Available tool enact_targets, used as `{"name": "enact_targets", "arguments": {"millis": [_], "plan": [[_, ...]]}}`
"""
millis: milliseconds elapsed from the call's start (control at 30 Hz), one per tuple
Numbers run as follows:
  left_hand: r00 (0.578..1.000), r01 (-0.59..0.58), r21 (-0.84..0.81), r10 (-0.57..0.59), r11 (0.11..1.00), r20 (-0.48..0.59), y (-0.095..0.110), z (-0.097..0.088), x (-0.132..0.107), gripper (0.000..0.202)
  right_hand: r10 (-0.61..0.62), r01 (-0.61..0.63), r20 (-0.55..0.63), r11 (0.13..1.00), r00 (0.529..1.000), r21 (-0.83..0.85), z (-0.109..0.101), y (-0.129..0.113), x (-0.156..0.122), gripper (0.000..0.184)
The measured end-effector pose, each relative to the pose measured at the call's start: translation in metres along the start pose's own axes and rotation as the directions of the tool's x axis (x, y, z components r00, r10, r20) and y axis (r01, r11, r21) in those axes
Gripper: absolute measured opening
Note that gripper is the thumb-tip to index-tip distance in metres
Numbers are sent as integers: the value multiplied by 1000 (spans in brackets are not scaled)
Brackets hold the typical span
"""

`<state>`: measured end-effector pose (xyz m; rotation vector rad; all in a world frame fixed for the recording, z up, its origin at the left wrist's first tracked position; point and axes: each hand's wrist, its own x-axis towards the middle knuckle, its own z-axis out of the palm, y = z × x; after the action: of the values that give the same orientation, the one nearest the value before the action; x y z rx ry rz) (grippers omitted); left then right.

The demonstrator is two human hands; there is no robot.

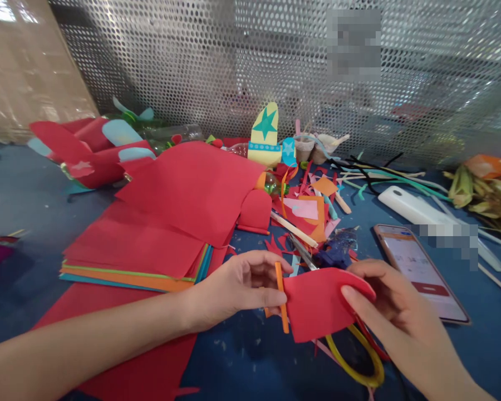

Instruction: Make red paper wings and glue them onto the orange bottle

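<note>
My left hand (242, 284) pinches a thin orange paper strip (281, 298) between thumb and fingers, pressing it against the left edge of a curved red paper piece (317, 303). My right hand (384, 312) grips that red piece from the right, fingers wrapped over its top edge and thumb on its front. Under my right hand lie scissors with yellow handles (354, 362); their blades (303, 252) point up and away.
A stack of red, orange and blue paper sheets (150, 245) lies to the left. A phone (421, 273) rests at the right, by a white case (409, 206). Paper scraps, sticks (294, 229), a yellow star-decorated shape (265, 136) and a perforated metal wall (234, 61) sit behind.
</note>
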<state>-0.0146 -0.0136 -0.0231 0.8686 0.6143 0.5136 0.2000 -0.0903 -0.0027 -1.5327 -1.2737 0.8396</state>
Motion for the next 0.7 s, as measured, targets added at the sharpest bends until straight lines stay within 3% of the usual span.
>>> {"name": "enact_targets", "arguments": {"millis": [100,200,267,333,433,600,700], "plan": [[998,-49,12,49,999,-32,1,1,0,25,155,-190,165,956,974,224,3,-2,-1,29],[994,-96,36,98,995,-45,-1,2,-3,28,123,-246,406,932,906,267,6,0,-2,37],[995,-92,34,93,995,-22,-6,2,-4,29,65,-171,458,966,887,194,8,3,-5,38],[998,-60,33,61,998,-12,-11,5,-6,28,-9,-12,436,999,900,45,8,5,-7,37],[1000,-25,46,26,999,-17,-16,10,-8,28,-118,197,418,969,900,-151,8,5,-10,34],[1000,3,52,-3,999,4,-20,16,-8,27,-121,243,441,941,889,-234,8,2,-10,13],[1000,20,62,-20,998,-13,-25,14,-7,31,-105,247,430,925,897,-290,9,0,-8,14]]}}
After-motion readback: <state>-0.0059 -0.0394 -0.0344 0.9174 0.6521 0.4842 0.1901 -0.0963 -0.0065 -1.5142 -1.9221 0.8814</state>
